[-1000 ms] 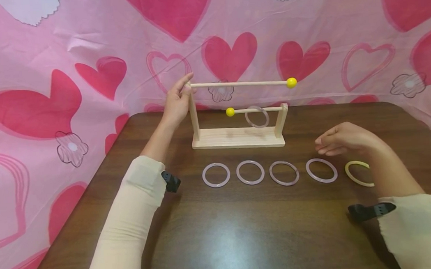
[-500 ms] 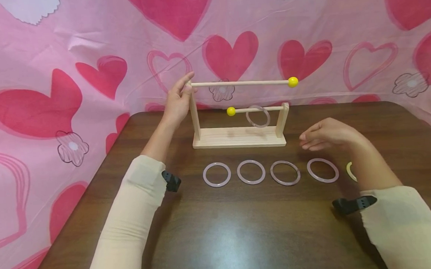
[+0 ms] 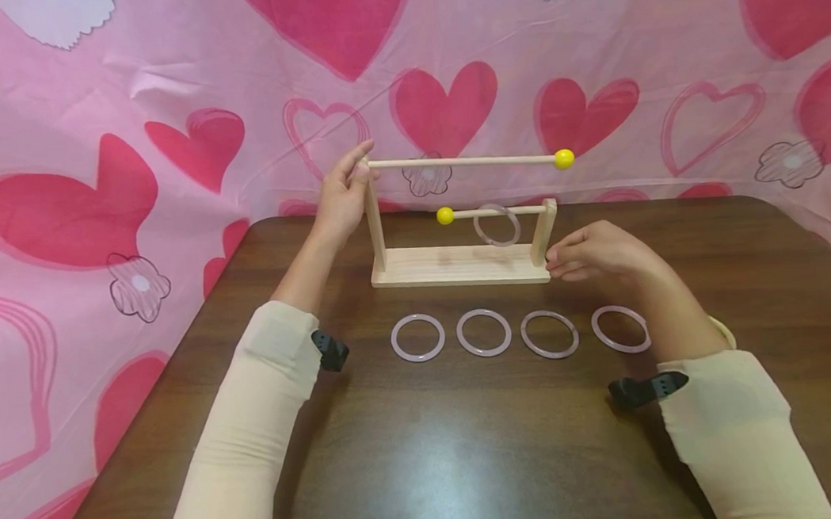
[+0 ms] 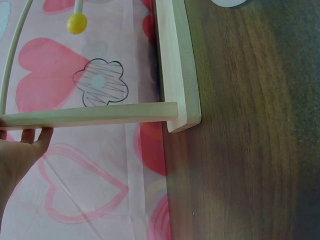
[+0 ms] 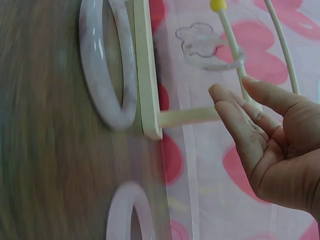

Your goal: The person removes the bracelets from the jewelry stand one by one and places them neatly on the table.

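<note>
A pale wooden stand (image 3: 459, 265) has two rods tipped with yellow beads, at different heights. My left hand (image 3: 340, 200) holds the top of its tall left post, thumb in front and a finger reaching past the upper rod. One translucent lilac bangle (image 3: 498, 244) hangs on the lower rod. My right hand (image 3: 608, 252) holds nothing; its fingers are loosely bent, fingertips right at the stand's right end. In the right wrist view, the right hand (image 5: 280, 155) has thumb and fingers apart beside the short post (image 5: 190, 116).
Several lilac bangles (image 3: 419, 359) lie in a row on the brown table (image 3: 434, 449) before the stand. A yellow bangle (image 3: 725, 332) is mostly hidden behind my right forearm. A pink heart-patterned cloth (image 3: 196, 58) hangs behind.
My right hand has moved left from above the bangles to the stand's right end, its forearm now covering most of the yellow bangle. My left hand and the stand have stayed put.
</note>
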`<state>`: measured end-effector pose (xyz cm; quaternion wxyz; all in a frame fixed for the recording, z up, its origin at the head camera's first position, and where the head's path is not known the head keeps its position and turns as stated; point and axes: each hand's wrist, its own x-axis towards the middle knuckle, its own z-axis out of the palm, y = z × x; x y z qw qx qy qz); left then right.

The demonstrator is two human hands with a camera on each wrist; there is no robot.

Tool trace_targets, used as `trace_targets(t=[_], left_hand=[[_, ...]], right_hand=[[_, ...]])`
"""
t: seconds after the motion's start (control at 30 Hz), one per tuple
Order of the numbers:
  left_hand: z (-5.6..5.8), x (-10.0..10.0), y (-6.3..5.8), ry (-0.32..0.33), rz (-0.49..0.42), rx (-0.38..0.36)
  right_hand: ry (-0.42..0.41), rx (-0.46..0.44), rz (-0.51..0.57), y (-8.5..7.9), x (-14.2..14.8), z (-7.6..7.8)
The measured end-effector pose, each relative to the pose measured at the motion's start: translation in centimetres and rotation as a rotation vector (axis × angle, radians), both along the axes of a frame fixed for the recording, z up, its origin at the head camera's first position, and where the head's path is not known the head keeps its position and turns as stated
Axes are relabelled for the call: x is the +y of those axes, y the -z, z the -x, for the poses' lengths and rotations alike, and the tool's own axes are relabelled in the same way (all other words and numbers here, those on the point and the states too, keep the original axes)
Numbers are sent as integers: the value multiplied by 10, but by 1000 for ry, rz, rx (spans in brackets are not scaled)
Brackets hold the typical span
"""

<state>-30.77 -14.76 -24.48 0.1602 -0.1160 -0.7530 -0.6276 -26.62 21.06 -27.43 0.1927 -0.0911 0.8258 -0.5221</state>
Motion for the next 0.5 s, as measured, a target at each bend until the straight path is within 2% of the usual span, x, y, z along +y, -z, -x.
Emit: trace_targets(t=[0.17, 0.3, 0.5], left_hand=[[2, 0, 0, -4, 5, 12], [1, 0, 0, -6, 8, 12], [0, 0, 0, -1, 3, 7]], right_hand=[[68, 40, 9, -4, -18, 3], [151, 114, -3, -5, -34, 4], [250, 261, -151, -5, -49, 8]])
